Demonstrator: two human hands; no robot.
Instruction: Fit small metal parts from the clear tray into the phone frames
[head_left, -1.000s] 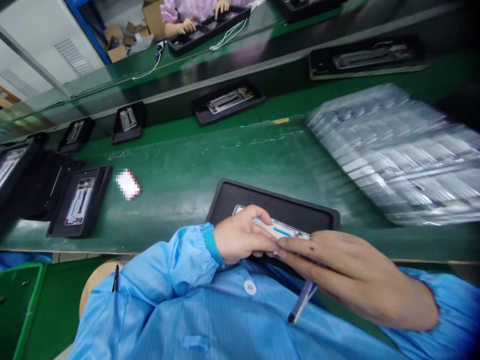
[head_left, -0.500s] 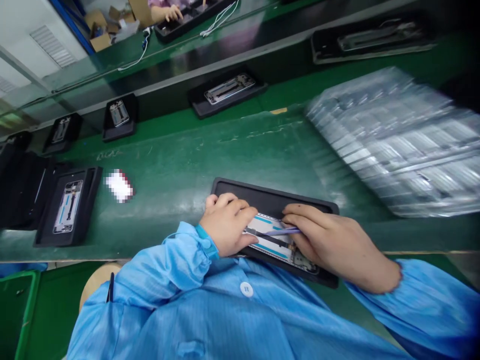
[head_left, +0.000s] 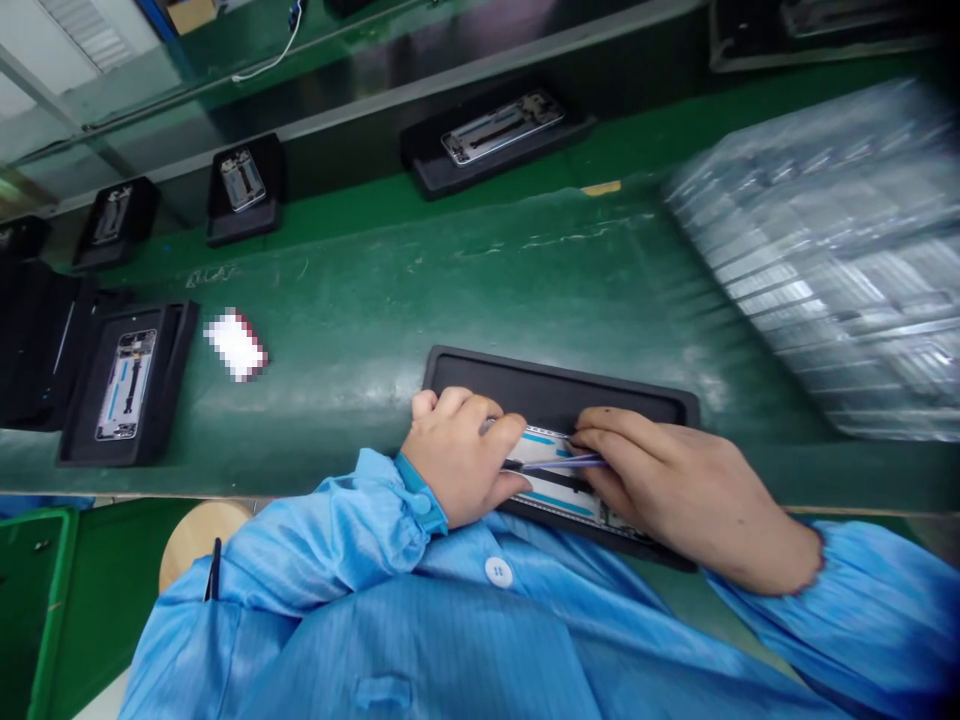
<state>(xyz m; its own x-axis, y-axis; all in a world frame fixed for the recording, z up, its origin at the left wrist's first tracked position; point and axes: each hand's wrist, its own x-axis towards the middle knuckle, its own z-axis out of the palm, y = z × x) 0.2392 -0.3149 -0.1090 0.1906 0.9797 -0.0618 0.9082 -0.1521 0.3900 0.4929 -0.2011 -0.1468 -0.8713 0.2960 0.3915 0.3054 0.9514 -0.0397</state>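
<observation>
In front of me a phone frame [head_left: 559,505] lies in a black tray [head_left: 555,385], with blue strips and a black flex cable [head_left: 551,480] along its middle. My left hand [head_left: 465,455] is closed over the frame's left end, fingers above and thumb along the near side. Tweezers [head_left: 559,462], slim and purplish, are pinched in my right hand [head_left: 667,480]. They point left, and their tips meet the cable's left end close to my left thumb. My right hand covers part of the frame's right end.
Clear plastic blister trays [head_left: 847,270] are stacked on the right, blurred. On the left, another phone frame [head_left: 127,385] lies in a black tray beside a pixelated white item [head_left: 237,345]. Further trays with phone frames [head_left: 502,125] line the far side. A green bin [head_left: 49,600] stands lower left.
My view has shifted, and the far person's hand has left the picture. The tweezer tips are now nearer my left hand's fingertips. Both hands stay over the phone frame.
</observation>
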